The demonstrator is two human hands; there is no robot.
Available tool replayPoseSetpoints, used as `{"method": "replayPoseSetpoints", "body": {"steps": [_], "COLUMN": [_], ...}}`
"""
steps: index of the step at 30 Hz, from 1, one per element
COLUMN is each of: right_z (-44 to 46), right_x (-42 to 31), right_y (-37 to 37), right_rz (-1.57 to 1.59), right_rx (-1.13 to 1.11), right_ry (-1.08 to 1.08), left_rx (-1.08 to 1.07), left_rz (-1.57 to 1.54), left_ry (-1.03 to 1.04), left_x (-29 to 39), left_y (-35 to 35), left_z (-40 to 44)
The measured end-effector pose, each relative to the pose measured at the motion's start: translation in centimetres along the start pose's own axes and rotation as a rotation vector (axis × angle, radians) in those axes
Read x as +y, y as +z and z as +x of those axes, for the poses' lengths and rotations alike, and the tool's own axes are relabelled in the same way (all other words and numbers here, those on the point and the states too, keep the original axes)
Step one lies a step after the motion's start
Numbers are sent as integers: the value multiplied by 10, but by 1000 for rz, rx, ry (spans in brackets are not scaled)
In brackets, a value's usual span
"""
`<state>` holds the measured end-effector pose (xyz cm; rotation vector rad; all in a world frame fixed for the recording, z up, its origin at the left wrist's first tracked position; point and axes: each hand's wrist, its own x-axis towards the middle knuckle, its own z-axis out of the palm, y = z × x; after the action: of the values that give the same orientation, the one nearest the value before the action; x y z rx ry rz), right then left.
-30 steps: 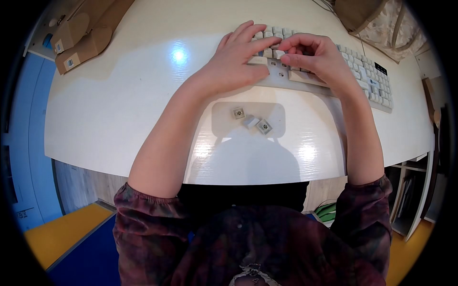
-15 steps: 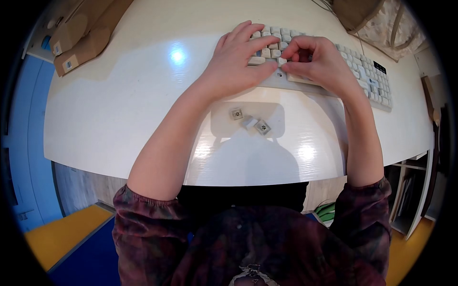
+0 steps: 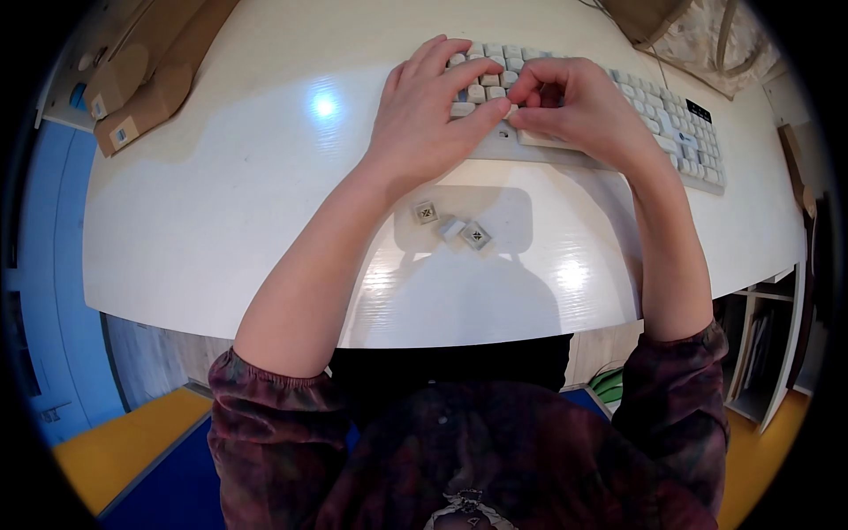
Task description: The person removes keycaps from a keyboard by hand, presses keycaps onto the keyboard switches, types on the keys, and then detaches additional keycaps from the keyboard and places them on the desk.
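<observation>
A white keyboard (image 3: 680, 132) lies across the back of the desk. My left hand (image 3: 428, 110) rests over its left end with the fingers spread, and its thumb reaches to a small white keycap (image 3: 511, 112). My right hand (image 3: 574, 110) pinches that keycap between thumb and curled fingers, at the keyboard's front rows. Just below, a small dark spot shows on the keyboard's front edge. Three loose keycaps lie nearer to me: one upturned keycap (image 3: 426, 212), a white keycap (image 3: 451, 230) and another upturned keycap (image 3: 477, 236).
The white desk (image 3: 221, 230) has a curved front edge close to my body. Brown cardboard pieces (image 3: 146, 93) lie at the back left. A brown bag with a clear front (image 3: 707, 40) stands at the back right, and a shelf (image 3: 755, 353) is below the right side.
The view has shifted slightly. Both hands remain at the same part of the keyboard, the thumb and fingers closing nearer round the keycap. The loose keycaps lie as before.
</observation>
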<state>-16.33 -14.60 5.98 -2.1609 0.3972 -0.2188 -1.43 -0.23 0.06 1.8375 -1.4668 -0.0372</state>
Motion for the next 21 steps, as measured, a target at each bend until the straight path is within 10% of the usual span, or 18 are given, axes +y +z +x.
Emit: {"method": "replayPoseSetpoints", "body": {"steps": [21], "right_z": [2], "right_x": [10], "right_y": [-9], "right_rz": [65], "right_rx": [-70], "right_ry": [12], "left_rx": [-28], "left_rz": [-146], "left_ry": [-23], "left_x": [-4], "left_y": [0], "left_z": [2]}}
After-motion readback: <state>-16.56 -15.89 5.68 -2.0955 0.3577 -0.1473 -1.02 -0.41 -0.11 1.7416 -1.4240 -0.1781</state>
